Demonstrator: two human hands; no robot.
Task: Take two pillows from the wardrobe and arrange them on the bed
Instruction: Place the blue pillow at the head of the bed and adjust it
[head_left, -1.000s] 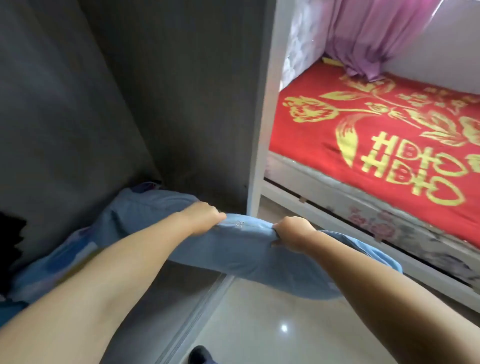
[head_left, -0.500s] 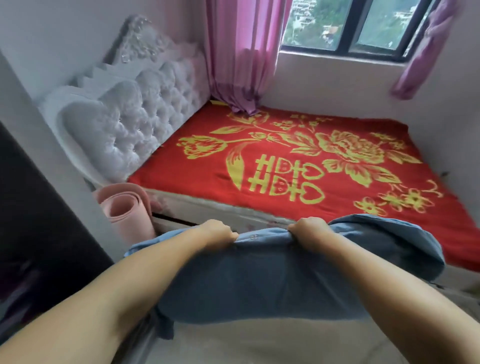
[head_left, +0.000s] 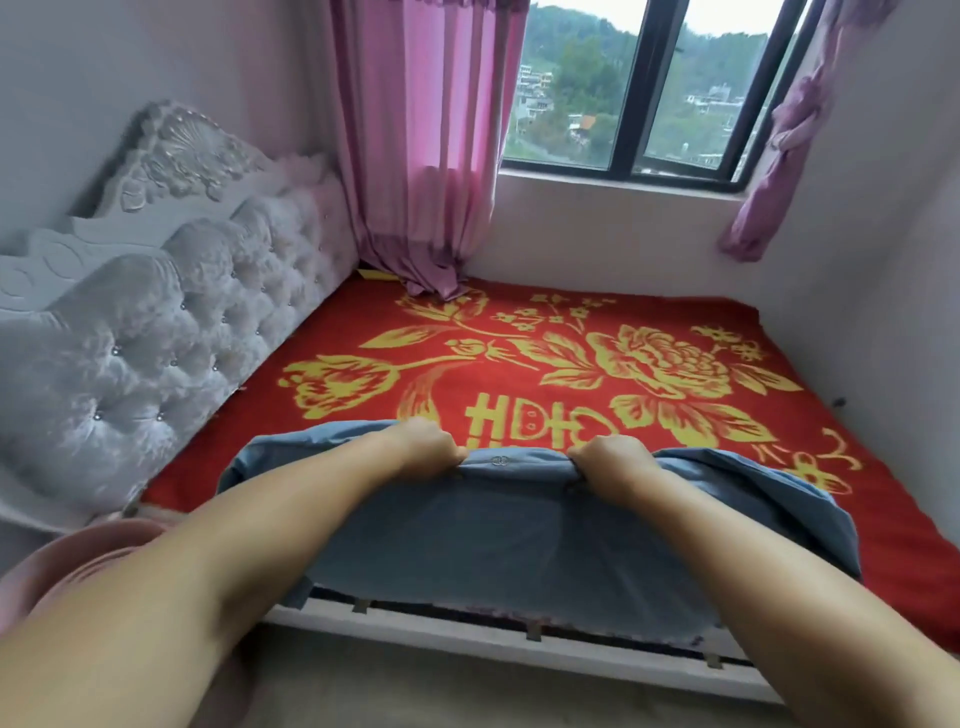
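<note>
A flat blue pillow (head_left: 519, 540) hangs in front of me over the near edge of the bed (head_left: 597, 364), which is covered by a red blanket with yellow flowers. My left hand (head_left: 426, 447) grips the pillow's top edge left of centre. My right hand (head_left: 613, 460) grips the same edge to the right. Both fists are closed on the fabric, with the pillow's lower part draping below them across the bed frame. The wardrobe is out of view.
A white tufted headboard (head_left: 171, 332) runs along the bed's left side. A rolled pink mat (head_left: 78, 566) stands at lower left. Pink curtains (head_left: 426, 145) hang at the far corner beside a window (head_left: 639, 88). A white wall (head_left: 883, 312) bounds the bed on the right.
I have turned from the wardrobe to the bed, carrying the blue pillow out with both hands. The pillow now hangs over the bed's near edge, closer to the blanket.
</note>
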